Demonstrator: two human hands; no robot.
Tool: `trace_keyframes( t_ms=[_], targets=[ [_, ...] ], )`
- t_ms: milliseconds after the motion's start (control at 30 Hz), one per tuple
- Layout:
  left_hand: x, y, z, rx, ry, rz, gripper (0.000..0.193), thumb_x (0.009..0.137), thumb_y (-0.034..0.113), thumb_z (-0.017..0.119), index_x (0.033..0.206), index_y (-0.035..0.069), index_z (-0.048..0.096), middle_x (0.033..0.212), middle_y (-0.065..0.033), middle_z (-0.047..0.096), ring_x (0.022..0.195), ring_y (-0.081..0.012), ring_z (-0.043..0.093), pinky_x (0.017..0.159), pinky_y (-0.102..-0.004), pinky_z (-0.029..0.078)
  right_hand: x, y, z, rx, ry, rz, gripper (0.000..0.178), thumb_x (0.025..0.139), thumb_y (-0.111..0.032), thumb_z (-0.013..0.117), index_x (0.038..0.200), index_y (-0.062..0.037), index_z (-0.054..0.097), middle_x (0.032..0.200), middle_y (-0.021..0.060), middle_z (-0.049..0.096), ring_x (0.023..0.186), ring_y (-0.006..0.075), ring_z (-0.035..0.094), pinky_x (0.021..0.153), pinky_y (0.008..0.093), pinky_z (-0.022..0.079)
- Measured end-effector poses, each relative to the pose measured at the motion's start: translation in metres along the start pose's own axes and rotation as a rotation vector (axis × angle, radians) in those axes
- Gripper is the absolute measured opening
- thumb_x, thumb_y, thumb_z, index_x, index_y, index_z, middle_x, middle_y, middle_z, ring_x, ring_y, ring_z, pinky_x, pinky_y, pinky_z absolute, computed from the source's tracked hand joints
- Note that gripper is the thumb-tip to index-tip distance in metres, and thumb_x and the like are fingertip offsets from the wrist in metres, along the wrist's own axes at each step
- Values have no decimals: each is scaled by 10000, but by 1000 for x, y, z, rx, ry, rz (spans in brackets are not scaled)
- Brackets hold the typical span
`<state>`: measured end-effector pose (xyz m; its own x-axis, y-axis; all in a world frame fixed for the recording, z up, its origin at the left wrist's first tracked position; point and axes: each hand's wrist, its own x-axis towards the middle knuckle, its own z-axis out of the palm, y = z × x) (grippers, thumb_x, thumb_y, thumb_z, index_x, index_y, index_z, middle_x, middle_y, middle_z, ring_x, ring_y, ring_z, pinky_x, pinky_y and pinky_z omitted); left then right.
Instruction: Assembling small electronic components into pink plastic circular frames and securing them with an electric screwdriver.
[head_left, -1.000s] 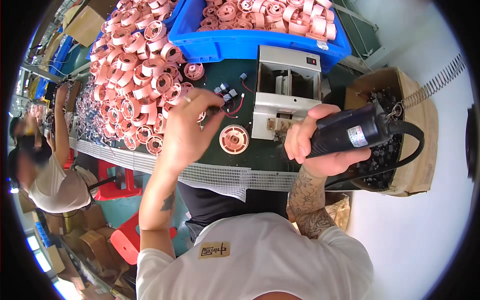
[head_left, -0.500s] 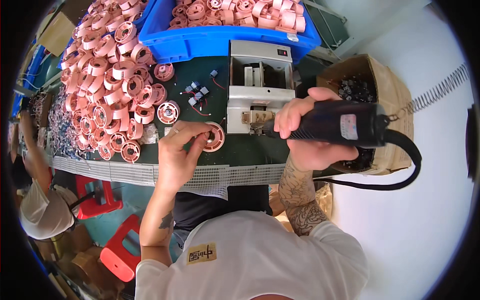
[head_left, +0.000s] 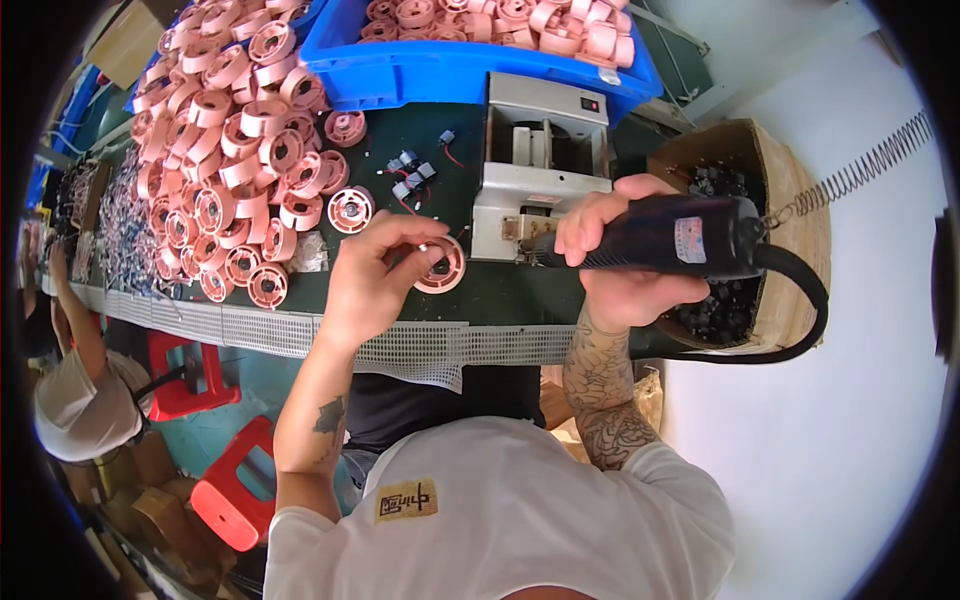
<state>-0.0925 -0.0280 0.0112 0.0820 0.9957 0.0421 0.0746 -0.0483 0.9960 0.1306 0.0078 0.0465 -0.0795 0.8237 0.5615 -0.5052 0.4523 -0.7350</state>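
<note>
My right hand (head_left: 625, 297) is wrapped around a black electric screwdriver (head_left: 728, 236) held nearly level, its front end at the small outlet block of a grey screw feeder (head_left: 545, 187). Over a pink round plastic housing (head_left: 452, 279) lying on the table, my left hand (head_left: 372, 280) has its thumb and forefinger curled together. A tiny white bit shows between those fingertips; what it belongs to is hidden. Just beyond that hand lies another pink housing (head_left: 350, 210), with small blue-and-white motors (head_left: 414, 180) on thin wires farther back.
A large heap of pink housings (head_left: 240, 150) covers the left side. Behind stands a blue bin (head_left: 390, 82) of similar parts. At right, a cardboard box (head_left: 785, 200) holds small black parts, and a coiled spring (head_left: 865, 165) suspends the screwdriver. Another person (head_left: 85, 400) works far left.
The view has shifted slightly, so the table things appear farther right. My left fingers have lifted and shifted on the housing, and a white bit now shows. The screwdriver stays at the feeder.
</note>
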Motion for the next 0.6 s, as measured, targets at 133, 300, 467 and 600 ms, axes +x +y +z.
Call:
trace_keyframes(
  t_ms=[133,300,467,600],
  targets=[
    [5,-1,-1,265,-15,4,174,787,0,672,958,33,675,803,-49,567,698,-121,571,648,-242,470,-2,-1,2,41,-79,40,1006,683,-853,381,1208,4,401,683,74,516,510,168,499,448,313,423],
    [7,-2,-6,329,29,189,193,755,-22,673,939,38,680,803,-73,625,675,-161,545,630,-276,459,3,-7,10,172,-168,2,1027,696,-846,379,1263,10,381,685,77,521,511,174,503,437,322,428],
    [12,16,-12,398,-98,269,237,747,-44,650,969,37,670,859,-76,668,782,-210,560,729,-313,462,15,-12,24,217,-265,-17,1043,698,-844,380,1305,4,351,696,77,528,541,184,515,455,331,434],
    [15,17,-12,531,-214,301,309,731,-40,652,1028,43,650,926,-108,626,869,-249,559,770,-330,464,18,-7,38,335,-222,9,1144,608,-862,500,1291,45,364,697,121,564,518,207,534,502,317,461]
  ],
)
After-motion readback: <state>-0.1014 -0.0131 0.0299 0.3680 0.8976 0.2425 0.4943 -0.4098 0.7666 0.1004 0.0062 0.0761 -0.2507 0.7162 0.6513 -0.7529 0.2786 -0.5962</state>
